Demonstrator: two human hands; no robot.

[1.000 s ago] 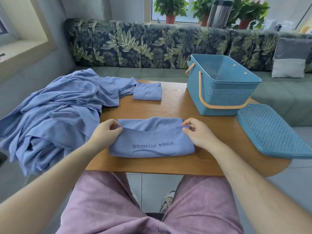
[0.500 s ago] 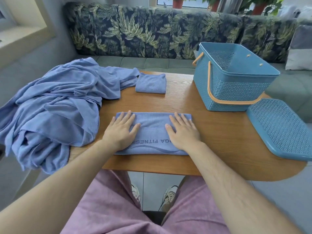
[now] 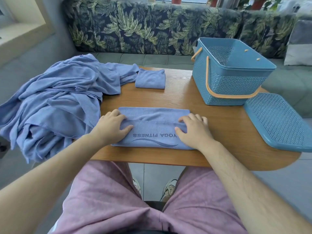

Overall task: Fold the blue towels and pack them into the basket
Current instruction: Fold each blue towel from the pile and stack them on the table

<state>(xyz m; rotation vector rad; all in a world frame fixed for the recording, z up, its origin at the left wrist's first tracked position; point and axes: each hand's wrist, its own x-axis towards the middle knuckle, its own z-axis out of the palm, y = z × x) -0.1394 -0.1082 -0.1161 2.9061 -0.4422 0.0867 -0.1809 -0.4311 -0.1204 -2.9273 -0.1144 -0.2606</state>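
A blue towel (image 3: 154, 132) printed "YOGA FITNESS" lies folded into a long strip near the table's front edge. My left hand (image 3: 110, 127) grips its left end, fingers curled over the upper layer's edge and thumb on top. My right hand (image 3: 194, 131) grips the right end the same way. A small folded blue towel (image 3: 150, 79) lies further back on the table. A heap of unfolded blue towels (image 3: 57, 102) covers the table's left side and hangs over its edge. The blue basket (image 3: 236, 92) with an orange handle stands open at the back right; I see no towel inside.
The basket's blue lid (image 3: 280, 120) lies flat at the right, partly over the edge of the wooden table (image 3: 219, 132). A leaf-patterned sofa (image 3: 152, 27) runs behind the table, with a grey cushion (image 3: 298, 44) at its right end. My knees are under the front edge.
One second ago both hands pinched the towel's top flap. Then they pressed flat on the folded strip. Now the fingers have curled around the strip's two ends.
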